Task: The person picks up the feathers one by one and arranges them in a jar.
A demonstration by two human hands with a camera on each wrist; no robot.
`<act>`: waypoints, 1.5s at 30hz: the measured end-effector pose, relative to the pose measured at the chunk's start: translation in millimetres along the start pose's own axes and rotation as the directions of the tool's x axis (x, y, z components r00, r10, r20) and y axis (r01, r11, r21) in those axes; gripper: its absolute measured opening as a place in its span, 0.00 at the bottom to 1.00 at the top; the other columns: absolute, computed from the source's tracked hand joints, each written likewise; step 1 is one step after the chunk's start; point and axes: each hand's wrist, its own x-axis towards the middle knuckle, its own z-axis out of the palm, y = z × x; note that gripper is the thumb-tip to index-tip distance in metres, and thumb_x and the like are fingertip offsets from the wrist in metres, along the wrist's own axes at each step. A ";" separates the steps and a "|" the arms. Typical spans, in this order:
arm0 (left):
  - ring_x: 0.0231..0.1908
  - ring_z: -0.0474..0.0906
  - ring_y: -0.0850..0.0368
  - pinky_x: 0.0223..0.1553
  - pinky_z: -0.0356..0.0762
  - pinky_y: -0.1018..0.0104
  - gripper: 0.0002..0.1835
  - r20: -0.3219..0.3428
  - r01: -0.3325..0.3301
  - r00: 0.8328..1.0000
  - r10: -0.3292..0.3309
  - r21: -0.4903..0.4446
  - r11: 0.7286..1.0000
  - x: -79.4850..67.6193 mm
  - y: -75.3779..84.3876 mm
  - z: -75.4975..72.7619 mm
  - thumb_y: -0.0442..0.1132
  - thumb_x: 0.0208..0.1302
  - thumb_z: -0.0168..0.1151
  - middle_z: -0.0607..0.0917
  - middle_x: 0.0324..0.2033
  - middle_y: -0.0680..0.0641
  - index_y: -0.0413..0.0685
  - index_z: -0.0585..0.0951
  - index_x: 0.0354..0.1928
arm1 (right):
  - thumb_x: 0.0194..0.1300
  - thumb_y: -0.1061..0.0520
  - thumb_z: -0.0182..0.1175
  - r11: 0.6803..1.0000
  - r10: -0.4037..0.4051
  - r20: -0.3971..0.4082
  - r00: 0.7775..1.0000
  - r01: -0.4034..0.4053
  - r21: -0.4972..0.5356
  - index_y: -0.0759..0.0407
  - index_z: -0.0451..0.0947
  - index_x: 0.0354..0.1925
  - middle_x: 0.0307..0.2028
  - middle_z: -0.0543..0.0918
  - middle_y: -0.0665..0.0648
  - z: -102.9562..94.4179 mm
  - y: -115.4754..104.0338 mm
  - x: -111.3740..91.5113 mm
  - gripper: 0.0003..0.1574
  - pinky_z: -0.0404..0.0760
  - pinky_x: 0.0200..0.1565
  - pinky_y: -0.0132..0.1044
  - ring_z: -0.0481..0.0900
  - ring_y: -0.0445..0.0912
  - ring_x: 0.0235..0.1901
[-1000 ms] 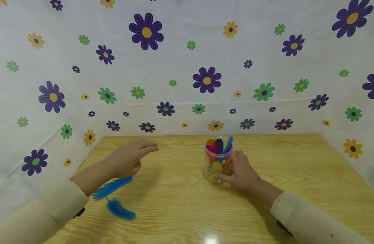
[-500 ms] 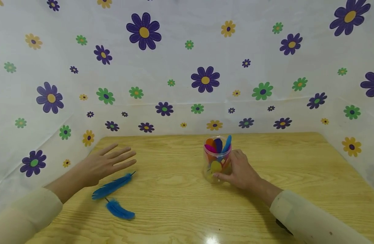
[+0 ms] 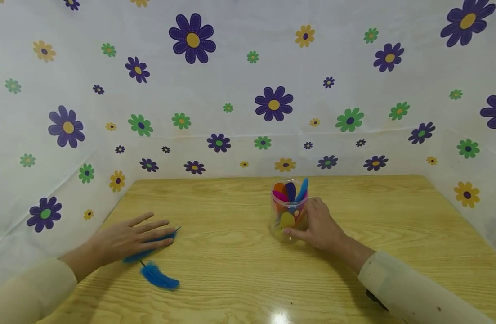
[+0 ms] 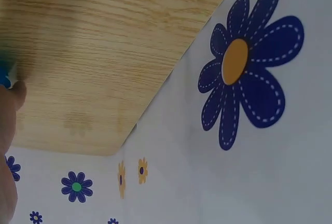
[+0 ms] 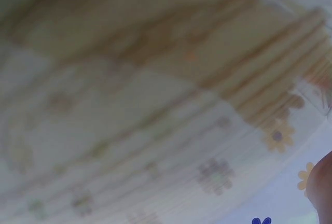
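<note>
Fingers spread and straight, my left hand (image 3: 124, 240) lies palm down over a long blue feather (image 3: 140, 256), covering most of it; the quill tip pokes out past the fingers. A shorter, curved blue feather (image 3: 160, 276) lies on the table just nearer to me. My right hand (image 3: 320, 227) grips the side of a clear plastic jar (image 3: 278, 229), thumb in front and fingers behind. The jar stands upright, holding several coloured feathers: orange, dark blue, pink, yellow, and a light blue feather (image 3: 302, 190) that rises above the rim. In the left wrist view, part of my hand (image 4: 8, 125) shows beside a bit of blue.
The wooden table (image 3: 231, 279) runs back to a white cloth (image 3: 215, 90) printed with purple, green and yellow flowers, which also encloses both sides. The right wrist view is largely blurred, with part of a finger (image 5: 321, 187) at its edge.
My left hand has drawn back to the left, its fingers have spread, and it has come down over the longer feather. The right hand and the jar have stayed in place.
</note>
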 end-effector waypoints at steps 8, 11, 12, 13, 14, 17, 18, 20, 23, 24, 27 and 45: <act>0.73 0.62 0.52 0.70 0.62 0.49 0.57 -0.008 -0.050 0.999 0.050 0.000 0.999 9.5 0.4 -5.7 0.45 0.47 0.79 0.64 0.74 0.55 0.58 0.56 0.77 | 0.54 0.29 0.70 1.000 0.001 -0.001 1.000 -0.001 0.006 0.55 0.60 0.69 0.61 0.76 0.60 0.6 2.8 -0.2 0.57 0.64 0.67 0.60 0.67 0.57 0.64; 0.71 0.64 0.50 0.68 0.64 0.49 0.53 -0.016 -0.031 0.999 0.030 -0.061 0.998 11.1 2.2 -4.8 0.43 0.48 0.79 0.67 0.73 0.54 0.56 0.60 0.76 | 0.54 0.29 0.69 1.000 0.003 0.003 1.000 -0.003 0.003 0.55 0.60 0.69 0.60 0.76 0.60 0.6 2.7 0.5 0.56 0.65 0.67 0.60 0.67 0.57 0.64; 0.71 0.65 0.49 0.68 0.64 0.48 0.52 -0.020 -0.021 1.000 0.019 -0.088 0.996 11.6 2.7 -4.3 0.41 0.48 0.79 0.68 0.73 0.53 0.55 0.61 0.75 | 0.54 0.30 0.69 1.000 0.005 0.004 1.000 -0.005 0.002 0.55 0.60 0.69 0.60 0.76 0.60 0.3 2.3 0.6 0.56 0.65 0.67 0.60 0.67 0.57 0.64; 0.70 0.66 0.49 0.67 0.65 0.48 0.51 -0.028 -0.009 1.000 0.005 -0.113 0.994 12.5 3.2 -3.9 0.39 0.48 0.79 0.69 0.72 0.52 0.54 0.63 0.74 | 0.54 0.29 0.69 1.000 0.005 0.004 1.000 -0.005 0.001 0.55 0.60 0.69 0.60 0.76 0.60 0.2 2.1 0.7 0.56 0.65 0.67 0.59 0.67 0.57 0.64; 0.70 0.66 0.48 0.67 0.66 0.48 0.49 -0.034 0.004 0.999 -0.009 -0.140 0.990 13.5 3.7 -3.6 0.38 0.47 0.78 0.70 0.71 0.51 0.52 0.65 0.73 | 0.54 0.29 0.69 1.000 0.006 0.003 1.000 -0.006 -0.001 0.56 0.60 0.69 0.60 0.76 0.60 0.1 1.9 0.6 0.56 0.65 0.67 0.59 0.67 0.57 0.64; 0.68 0.69 0.46 0.65 0.68 0.47 0.45 -0.046 0.034 0.998 -0.044 -0.193 0.981 16.6 4.6 -1.7 0.35 0.48 0.77 0.72 0.70 0.49 0.49 0.68 0.71 | 0.54 0.29 0.69 1.000 0.007 0.003 1.000 -0.007 -0.007 0.56 0.61 0.69 0.60 0.76 0.59 0.2 1.3 0.7 0.56 0.66 0.67 0.59 0.67 0.56 0.64; 0.68 0.69 0.46 0.65 0.69 0.48 0.44 -0.046 0.041 0.998 -0.051 -0.199 0.979 17.7 4.8 -0.9 0.35 0.49 0.76 0.73 0.69 0.49 0.48 0.69 0.70 | 0.54 0.29 0.69 1.000 0.009 0.004 1.000 -0.009 -0.006 0.56 0.60 0.69 0.60 0.76 0.59 0.1 1.2 0.8 0.56 0.66 0.67 0.59 0.67 0.56 0.64; 0.67 0.70 0.46 0.64 0.70 0.48 0.41 -0.038 0.052 0.997 -0.062 -0.212 0.976 19.9 5.4 -0.2 0.34 0.51 0.74 0.74 0.68 0.47 0.47 0.70 0.69 | 0.54 0.29 0.69 1.000 0.010 0.005 1.000 -0.010 -0.006 0.56 0.60 0.69 0.60 0.76 0.59 0.5 1.4 0.9 0.57 0.66 0.66 0.59 0.67 0.56 0.64; 0.66 0.72 0.46 0.64 0.72 0.50 0.38 -0.026 0.069 0.997 -0.077 -0.227 0.971 23.7 6.5 -0.6 0.33 0.53 0.73 0.75 0.67 0.46 0.45 0.72 0.68 | 0.54 0.29 0.69 1.000 0.012 0.004 1.000 -0.012 -0.004 0.56 0.60 0.69 0.60 0.76 0.59 0.6 1.7 1.1 0.57 0.66 0.66 0.59 0.67 0.56 0.64; 0.66 0.72 0.46 0.63 0.72 0.50 0.37 -0.019 0.076 0.996 -0.082 -0.233 0.970 24.9 7.0 0.5 0.33 0.53 0.73 0.76 0.67 0.46 0.45 0.73 0.68 | 0.54 0.29 0.70 1.000 0.012 0.003 1.000 -0.012 -0.003 0.56 0.60 0.69 0.60 0.77 0.59 0.5 1.6 1.0 0.57 0.66 0.66 0.59 0.67 0.56 0.64; 0.65 0.74 0.45 0.62 0.74 0.51 0.36 -0.008 0.105 0.994 -0.111 -0.257 0.961 29.6 9.3 -1.1 0.31 0.52 0.73 0.77 0.65 0.45 0.44 0.74 0.66 | 0.54 0.30 0.70 1.000 0.010 0.000 1.000 -0.010 -0.003 0.56 0.60 0.69 0.60 0.77 0.60 0.6 1.5 0.8 0.57 0.66 0.66 0.59 0.68 0.57 0.64; 0.37 0.88 0.46 0.34 0.85 0.62 0.19 -0.209 0.347 0.794 -0.571 -0.616 0.707 80.6 -2.2 -23.1 0.26 0.58 0.69 0.88 0.43 0.37 0.33 0.81 0.52 | 0.53 0.28 0.69 1.000 0.013 0.011 1.000 -0.013 0.007 0.54 0.60 0.69 0.60 0.76 0.58 1.4 2.8 1.1 0.57 0.65 0.66 0.58 0.66 0.55 0.64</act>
